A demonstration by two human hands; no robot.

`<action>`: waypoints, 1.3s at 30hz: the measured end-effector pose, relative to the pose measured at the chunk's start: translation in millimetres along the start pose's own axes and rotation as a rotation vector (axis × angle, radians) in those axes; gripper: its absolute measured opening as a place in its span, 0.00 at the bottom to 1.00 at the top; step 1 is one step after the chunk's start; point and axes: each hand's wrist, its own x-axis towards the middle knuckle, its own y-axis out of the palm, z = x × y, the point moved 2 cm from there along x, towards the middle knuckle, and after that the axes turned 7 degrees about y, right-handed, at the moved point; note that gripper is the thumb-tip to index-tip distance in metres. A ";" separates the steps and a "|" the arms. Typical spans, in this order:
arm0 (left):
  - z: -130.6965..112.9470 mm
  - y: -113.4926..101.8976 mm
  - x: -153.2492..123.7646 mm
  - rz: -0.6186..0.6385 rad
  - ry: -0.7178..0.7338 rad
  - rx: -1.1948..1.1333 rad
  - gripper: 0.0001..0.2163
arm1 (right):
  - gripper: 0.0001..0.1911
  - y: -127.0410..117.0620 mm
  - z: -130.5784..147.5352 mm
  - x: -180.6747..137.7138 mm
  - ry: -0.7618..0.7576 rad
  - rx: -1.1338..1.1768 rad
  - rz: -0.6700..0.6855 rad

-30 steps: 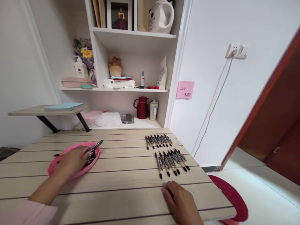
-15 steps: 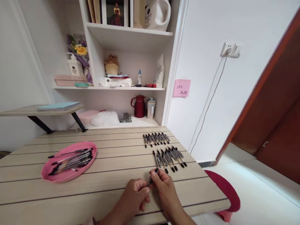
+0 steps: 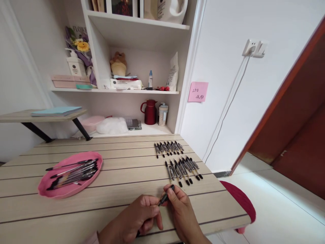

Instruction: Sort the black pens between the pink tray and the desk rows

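Both my hands are above the front of the table, closed around a black pen (image 3: 165, 197). My right hand (image 3: 183, 211) pinches its upper black end between thumb and fingers. My left hand (image 3: 138, 217) grips it lower down, and a dark end peeks out beneath that palm. The fingers hide the pen's middle. Just beyond my right hand lies a row of pens (image 3: 183, 171) with black ends, side by side. Behind it is a second row of pens (image 3: 168, 148). To the left, a pink oval tray (image 3: 43, 189) holds a loose pile of more pens.
A small raised stand (image 3: 15, 117) with blue paper (image 3: 57, 111) is at the table's back left. White shelves (image 3: 139, 91) rise behind, with a red jug (image 3: 150, 112) and a cup (image 3: 163, 115). A red stool (image 3: 241, 200) stands beyond the right edge.
My left hand has shifted slightly left and down along the pen, and more of the pen shows between my hands. The view has tilted slightly. Rows and tray look the same.
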 end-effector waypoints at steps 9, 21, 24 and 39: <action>-3.5 -7.7 -2.1 0.045 -0.124 -0.054 0.15 | 0.17 -16.3 18.8 13.9 -0.055 0.158 -0.139; -33.3 -33.1 26.4 -0.165 -0.054 -0.080 0.13 | 0.12 -42.3 38.4 34.4 -0.071 -0.326 -0.144; -32.9 -39.9 41.4 -0.215 -0.009 -0.128 0.13 | 0.06 -34.7 32.1 30.0 -0.180 -0.656 -0.121; -7.3 -41.7 53.1 -0.266 0.067 -0.130 0.18 | 0.07 30.1 6.2 -0.7 -0.363 -1.482 0.012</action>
